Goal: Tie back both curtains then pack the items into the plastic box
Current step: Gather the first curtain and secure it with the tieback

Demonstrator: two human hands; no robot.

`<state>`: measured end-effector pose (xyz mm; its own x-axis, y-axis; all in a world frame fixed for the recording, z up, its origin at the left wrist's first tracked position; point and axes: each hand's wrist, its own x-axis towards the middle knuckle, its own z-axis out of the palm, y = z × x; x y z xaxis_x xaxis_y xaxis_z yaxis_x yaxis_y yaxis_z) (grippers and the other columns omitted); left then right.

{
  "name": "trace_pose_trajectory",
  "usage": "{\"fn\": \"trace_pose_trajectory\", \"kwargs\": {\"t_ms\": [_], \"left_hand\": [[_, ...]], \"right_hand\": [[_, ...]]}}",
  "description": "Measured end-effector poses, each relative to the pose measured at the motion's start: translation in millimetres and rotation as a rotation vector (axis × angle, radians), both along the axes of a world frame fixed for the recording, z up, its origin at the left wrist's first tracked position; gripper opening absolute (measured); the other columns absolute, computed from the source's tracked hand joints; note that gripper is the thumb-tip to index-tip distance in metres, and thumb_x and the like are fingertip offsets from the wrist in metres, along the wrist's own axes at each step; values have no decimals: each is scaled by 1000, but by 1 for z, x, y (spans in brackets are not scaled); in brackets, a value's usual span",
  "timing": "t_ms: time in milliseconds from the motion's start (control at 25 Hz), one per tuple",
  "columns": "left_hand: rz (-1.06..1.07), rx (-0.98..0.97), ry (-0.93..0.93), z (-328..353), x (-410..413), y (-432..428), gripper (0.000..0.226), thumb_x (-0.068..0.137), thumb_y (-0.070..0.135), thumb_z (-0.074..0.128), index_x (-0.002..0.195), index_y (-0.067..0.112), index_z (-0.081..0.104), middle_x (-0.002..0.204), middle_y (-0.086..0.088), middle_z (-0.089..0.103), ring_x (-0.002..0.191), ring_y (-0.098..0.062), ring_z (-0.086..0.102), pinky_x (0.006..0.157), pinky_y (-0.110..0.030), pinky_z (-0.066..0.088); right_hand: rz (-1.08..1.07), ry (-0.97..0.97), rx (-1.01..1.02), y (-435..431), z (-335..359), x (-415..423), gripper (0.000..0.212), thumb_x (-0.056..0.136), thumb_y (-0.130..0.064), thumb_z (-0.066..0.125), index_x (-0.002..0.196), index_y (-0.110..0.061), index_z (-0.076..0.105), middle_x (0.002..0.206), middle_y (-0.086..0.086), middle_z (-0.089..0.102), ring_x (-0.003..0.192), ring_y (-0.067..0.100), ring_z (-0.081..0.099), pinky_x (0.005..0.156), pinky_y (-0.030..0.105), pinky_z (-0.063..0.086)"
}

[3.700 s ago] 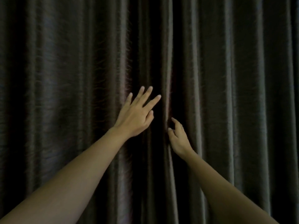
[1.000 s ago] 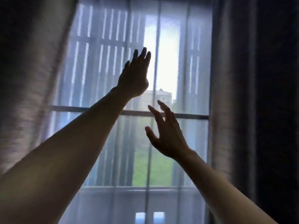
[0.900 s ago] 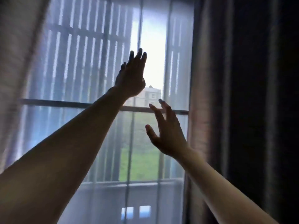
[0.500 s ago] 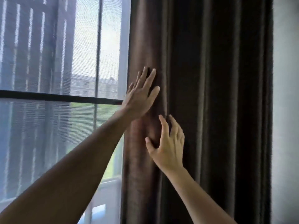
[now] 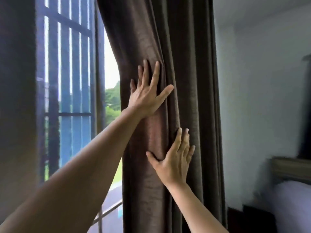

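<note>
The dark brown right curtain (image 5: 190, 64) hangs bunched in folds in the middle of the view, beside the wall. My left hand (image 5: 148, 96) lies flat on it with fingers spread, high on its left folds. My right hand (image 5: 175, 160) presses flat on the curtain lower down, fingers together, thumb out. Neither hand grips the cloth. No tie-back, plastic box or loose items are in view. A dark strip (image 5: 16, 81) at the far left may be the other curtain.
The window (image 5: 72, 81) with bars and a sheer panel fills the left, with greenery outside. A pale wall (image 5: 252, 98) stands to the right of the curtain. At the lower right are a wooden headboard (image 5: 291, 167) and white bedding (image 5: 292, 207).
The closed curtains have been parted, and the right one pushed right against the wall. My view turned right with it. Both hands stayed flat on the folds and moved right.
</note>
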<state>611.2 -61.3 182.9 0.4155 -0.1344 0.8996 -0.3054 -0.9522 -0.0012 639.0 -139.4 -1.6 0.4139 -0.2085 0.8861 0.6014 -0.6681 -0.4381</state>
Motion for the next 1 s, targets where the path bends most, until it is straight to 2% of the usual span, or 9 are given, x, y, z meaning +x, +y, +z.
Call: {"fn": "trace_pose_trajectory", "kwargs": {"t_ms": [360,520,720,840,1000], "left_hand": [[-212,6,2,-10,171,-78,81,86,68,32,146,36,-12,156,-1,-23,143,-20,-22,114,-51,-6],[-277,-32,-31,-5,261,-137,79,88,66,33,146,35,-11,156,-1,-23,143,-21,-21,113,-53,-5],[-288,-43,-7,6,350,-199,79,89,64,33,147,34,-10,157,-2,-21,144,-23,-20,114,-53,-2],[-320,-20,40,5,404,-231,78,89,64,33,147,34,-11,157,-2,-22,144,-22,-20,114,-53,-2],[-283,2,80,6,464,-254,78,89,65,29,146,34,-14,155,-1,-25,143,-22,-22,114,-53,-4]], "right_hand": [[-141,68,51,-78,-5,159,128,61,-70,66,149,-9,-6,158,14,4,147,23,2,117,43,1],[-227,45,94,-135,-2,248,128,58,-74,60,148,-7,-3,157,15,11,146,25,12,117,45,6],[-265,54,62,-200,4,337,125,62,-65,68,149,-6,0,157,14,11,146,25,11,116,44,2],[-297,71,52,-231,3,386,121,63,-63,67,149,-7,1,157,15,12,146,27,12,116,45,4],[-281,110,17,-250,5,437,121,67,-63,66,149,-9,-3,158,14,8,147,26,7,115,41,-3]]}}
